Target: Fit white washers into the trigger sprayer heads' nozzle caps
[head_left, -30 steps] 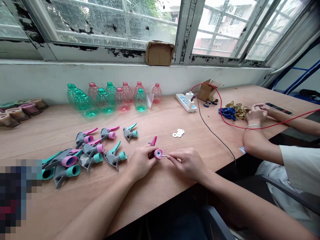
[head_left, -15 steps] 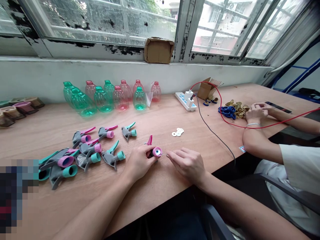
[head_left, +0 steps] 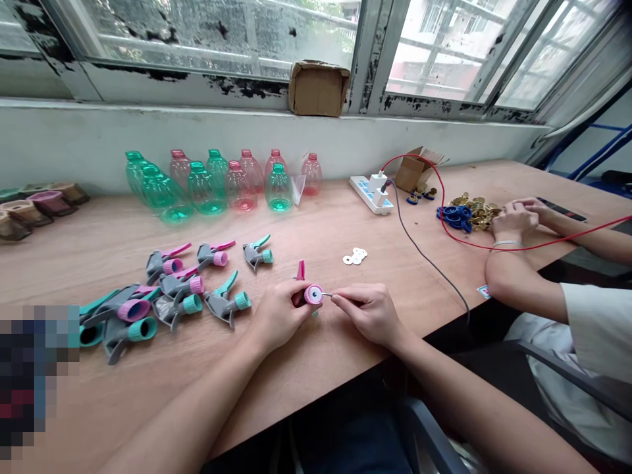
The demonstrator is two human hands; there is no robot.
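My left hand [head_left: 280,313] is closed around a spray trigger head with a pink collar [head_left: 314,295], its open end facing right and a white washer with a dark centre inside it. The pink lever [head_left: 301,270] sticks up behind my fingers. My right hand [head_left: 368,311] pinches a thin metal pin-like tool [head_left: 328,295], whose tip reaches the collar's edge. Several white ring washers [head_left: 355,256] lie on the table beyond my hands. To the left are several grey trigger heads [head_left: 224,299] with teal or pink collars and levers.
Green bottles [head_left: 207,191] and pink bottles [head_left: 241,187] stand along the wall. A power strip [head_left: 371,195] with a red cable and a dark cable sits behind the washers. At right, a co-worker's hands [head_left: 516,220] are beside gold and blue parts [head_left: 457,217]. A cardboard box [head_left: 318,89] rests on the sill.
The view has shifted slightly. My right hand has turned a little, and more of the thin tool shows between its fingertips and the pink collar. My left hand keeps its hold.
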